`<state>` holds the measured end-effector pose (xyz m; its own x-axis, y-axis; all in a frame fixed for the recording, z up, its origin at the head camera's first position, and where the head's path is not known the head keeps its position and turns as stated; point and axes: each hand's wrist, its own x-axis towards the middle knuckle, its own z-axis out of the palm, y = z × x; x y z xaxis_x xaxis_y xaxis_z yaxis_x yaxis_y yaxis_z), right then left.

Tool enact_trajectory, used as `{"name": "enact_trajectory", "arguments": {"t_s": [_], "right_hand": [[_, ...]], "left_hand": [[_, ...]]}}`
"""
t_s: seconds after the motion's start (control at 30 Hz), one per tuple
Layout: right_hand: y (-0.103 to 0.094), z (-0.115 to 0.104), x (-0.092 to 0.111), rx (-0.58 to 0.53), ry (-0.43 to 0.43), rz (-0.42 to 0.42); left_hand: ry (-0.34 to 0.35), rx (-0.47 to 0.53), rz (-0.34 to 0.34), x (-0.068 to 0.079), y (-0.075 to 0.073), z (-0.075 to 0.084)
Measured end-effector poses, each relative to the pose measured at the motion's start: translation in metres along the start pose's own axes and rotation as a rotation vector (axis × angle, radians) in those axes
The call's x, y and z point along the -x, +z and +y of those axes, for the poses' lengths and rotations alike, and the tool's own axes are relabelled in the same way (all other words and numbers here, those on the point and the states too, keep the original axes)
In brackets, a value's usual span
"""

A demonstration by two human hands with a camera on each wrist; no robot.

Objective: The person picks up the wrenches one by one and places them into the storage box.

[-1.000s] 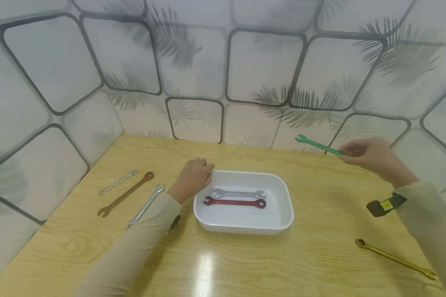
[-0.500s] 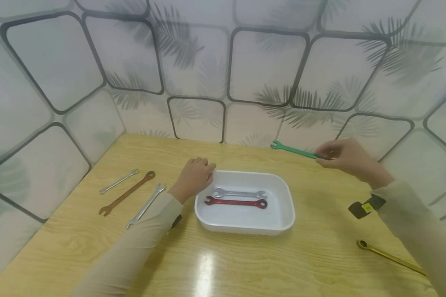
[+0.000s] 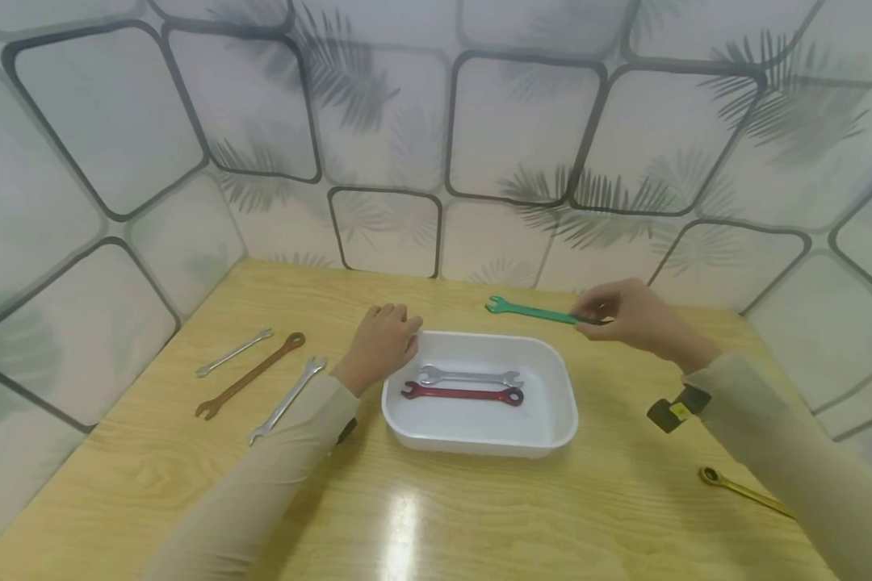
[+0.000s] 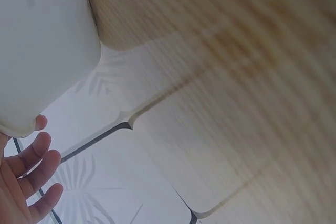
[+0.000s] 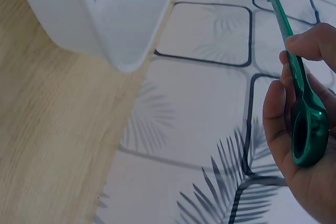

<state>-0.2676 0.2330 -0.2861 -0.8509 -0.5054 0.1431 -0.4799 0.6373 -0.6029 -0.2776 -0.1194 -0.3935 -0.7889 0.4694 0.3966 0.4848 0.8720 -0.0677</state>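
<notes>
My right hand (image 3: 628, 316) pinches a green combination wrench (image 3: 534, 312) and holds it in the air behind the white plastic tray's right half. Its open jaw end points left; the ring end (image 5: 310, 135) lies at the palm in the right wrist view. My left hand (image 3: 381, 343) grips the rim of the white tray (image 3: 480, 448) at its back left corner. The left wrist view shows fingers (image 4: 39, 166) bent at the tray's outer corner, with the thumb hidden. Inside the tray, a silver open-end wrench (image 3: 471, 378) and a red combination wrench (image 3: 465, 393) lie side by side.
On the wooden table (image 3: 480, 524), left of the tray, lie a small silver wrench (image 3: 234, 353), a brown wrench (image 3: 250, 376) and a larger silver wrench (image 3: 288, 401). A gold wrench (image 3: 744, 488) lies at right, partly under my sleeve. Patterned walls (image 3: 385, 234) border the table.
My right hand has moved left and slightly down with the green wrench, from the far right to behind the tray. The left hand keeps its place on the tray's rim.
</notes>
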Motion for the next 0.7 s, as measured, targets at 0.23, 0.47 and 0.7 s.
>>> {"name": "enact_trajectory", "arguments": {"t_s": [0.23, 0.47, 0.7], "right_hand": [[0.018, -0.010, -0.005, -0.007, -0.020, -0.052], [0.036, -0.015, -0.010, -0.051, -0.043, -0.096], [0.053, -0.021, -0.013, -0.067, -0.080, -0.124]], "left_hand": [[0.006, -0.020, 0.011, 0.000, 0.001, 0.000], [0.003, -0.028, 0.015, 0.000, 0.003, -0.001], [-0.004, -0.029, 0.006, 0.000, 0.004, -0.001]]}}
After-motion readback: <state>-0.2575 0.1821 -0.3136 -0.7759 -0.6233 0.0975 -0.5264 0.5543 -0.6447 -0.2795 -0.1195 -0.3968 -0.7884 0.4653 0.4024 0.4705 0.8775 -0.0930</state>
